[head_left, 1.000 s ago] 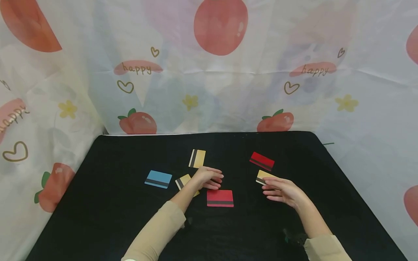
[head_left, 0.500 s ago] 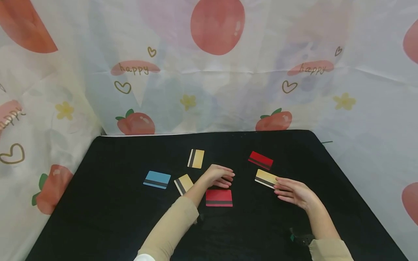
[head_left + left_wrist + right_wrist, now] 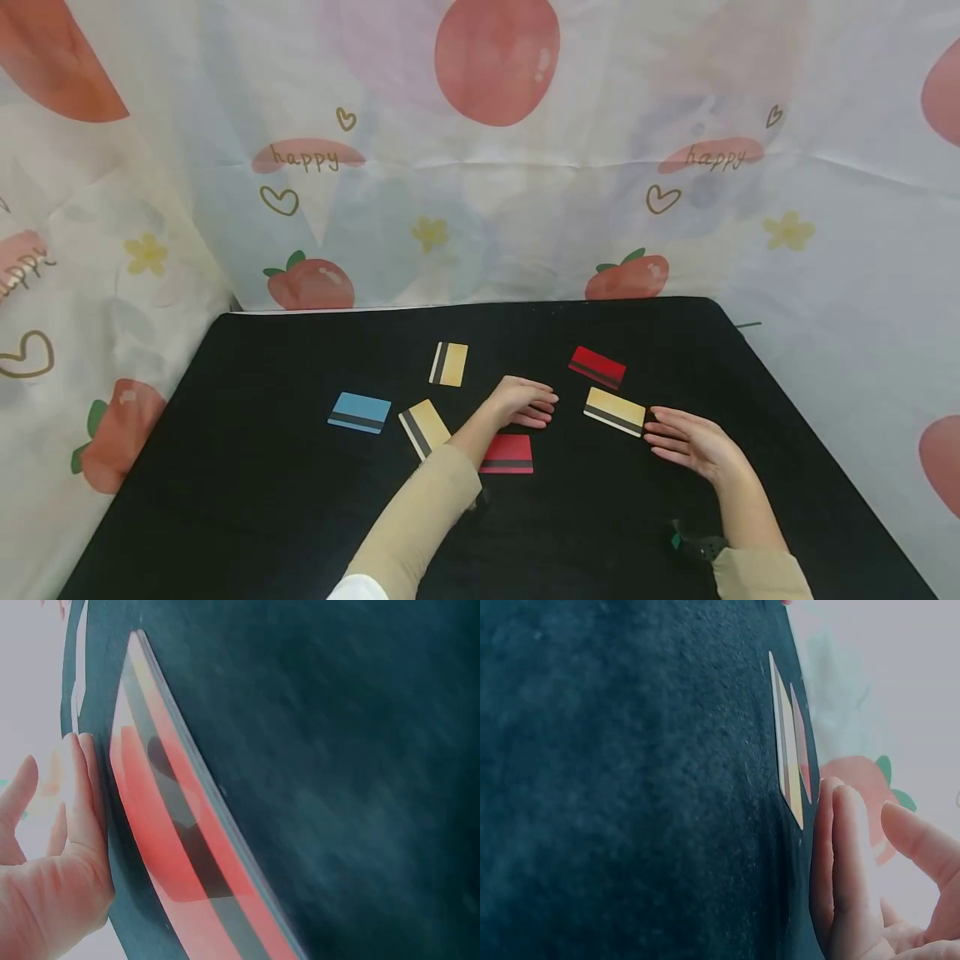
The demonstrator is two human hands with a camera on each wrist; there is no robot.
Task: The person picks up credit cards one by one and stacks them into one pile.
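Note:
My left hand point(image 3: 525, 402), fingers extended and empty, is just beyond a pinkish-red card point(image 3: 510, 454) with a dark stripe; the forearm covers that card's left side. In the left wrist view the card point(image 3: 161, 847) lies beside the hand, apart from the fingers. On the right, my right hand point(image 3: 693, 442) has straight, loose fingers beside the right end of a gold striped card point(image 3: 611, 408). The right wrist view shows a small gap between this card point(image 3: 790, 761) and the fingertips. Both hands hold nothing. A darker red card point(image 3: 597, 367) lies behind the gold one.
Left of the left hand lie a blue striped card point(image 3: 360, 412) and two gold cards, one farther back point(image 3: 448, 364) and one partly behind the left sleeve point(image 3: 425, 425). All rest on a black-covered table point(image 3: 247, 483). A fruit-patterned curtain point(image 3: 510, 225) stands behind and beside it.
My left hand has moved to the right, past the pinkish-red card. The right hand has drawn off to the right, uncovering the gold card, which stays lying in place.

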